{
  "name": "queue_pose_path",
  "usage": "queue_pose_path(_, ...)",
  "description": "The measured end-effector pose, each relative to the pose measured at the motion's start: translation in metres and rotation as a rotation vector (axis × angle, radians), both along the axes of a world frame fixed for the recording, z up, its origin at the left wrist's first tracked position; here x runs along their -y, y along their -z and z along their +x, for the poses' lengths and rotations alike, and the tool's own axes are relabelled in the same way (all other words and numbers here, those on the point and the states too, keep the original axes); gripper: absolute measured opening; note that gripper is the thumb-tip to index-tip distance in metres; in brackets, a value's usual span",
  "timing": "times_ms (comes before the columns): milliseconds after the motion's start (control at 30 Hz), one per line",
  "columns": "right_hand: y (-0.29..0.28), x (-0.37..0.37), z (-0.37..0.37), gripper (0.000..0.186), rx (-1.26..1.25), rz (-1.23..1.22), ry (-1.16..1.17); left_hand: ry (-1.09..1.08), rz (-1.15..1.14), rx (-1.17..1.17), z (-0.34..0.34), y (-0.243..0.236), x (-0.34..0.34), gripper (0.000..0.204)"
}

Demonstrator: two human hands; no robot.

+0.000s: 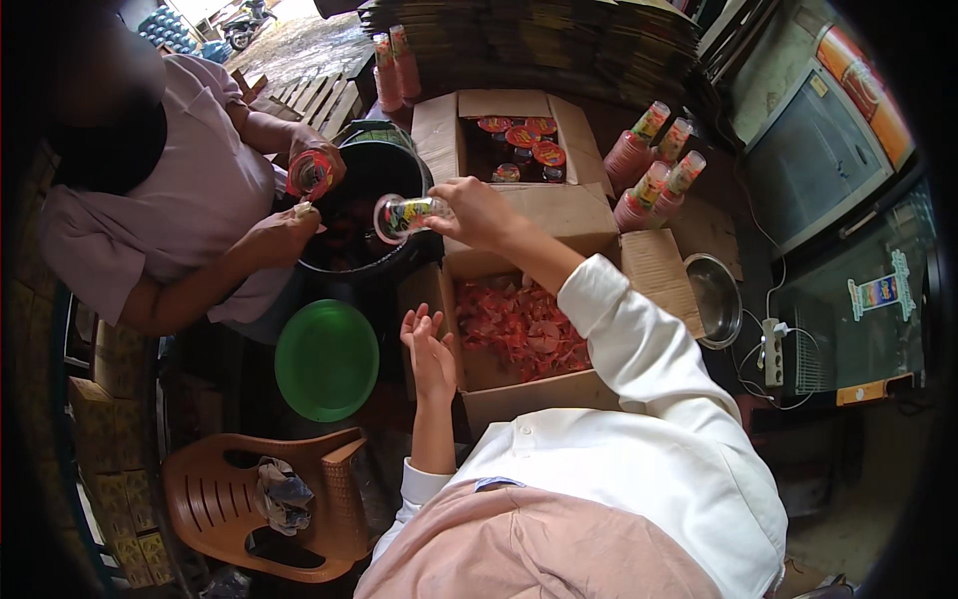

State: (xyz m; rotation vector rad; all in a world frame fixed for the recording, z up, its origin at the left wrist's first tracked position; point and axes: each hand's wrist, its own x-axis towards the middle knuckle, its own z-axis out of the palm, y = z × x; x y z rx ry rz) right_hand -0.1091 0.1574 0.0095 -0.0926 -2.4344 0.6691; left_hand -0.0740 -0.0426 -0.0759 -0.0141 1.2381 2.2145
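Note:
My right hand grips a clear printed plastic cup, tipped sideways over the rim area of a black bucket holding something dark. My left hand is raised, fingers apart and empty, between a green basin and an open cardboard box of crumpled red scraps. Behind, another box holds several red-lidded cups. At the left, a co-worker holds a red-rimmed cup in one hand and a small pale item in the other.
Stacks of pink cups stand right of the boxes, others at the back. A steel bowl, power strip with cables and glass-doored cabinet are at right. A brown chair with cloth stands lower left. Flattened cardboard is piled behind.

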Motion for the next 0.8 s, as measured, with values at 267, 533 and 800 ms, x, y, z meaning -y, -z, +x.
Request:
queue_pose_path(267,-0.012,0.011,-0.018,0.037,0.191,0.113,-0.041,-0.145,-0.053,-0.116,-0.01,-0.02,0.007,0.044)
queue_pose_path(533,0.01,0.019,0.002,0.034,0.152,-0.054,-0.047,0.289,0.839,-0.657,0.005,-0.157,0.009,0.052)
queue_pose_path(800,0.014,0.038,0.011,0.033,-0.072,-0.17,-0.01,0.917,1.394,-0.883,0.03,-0.247,0.02,0.015)
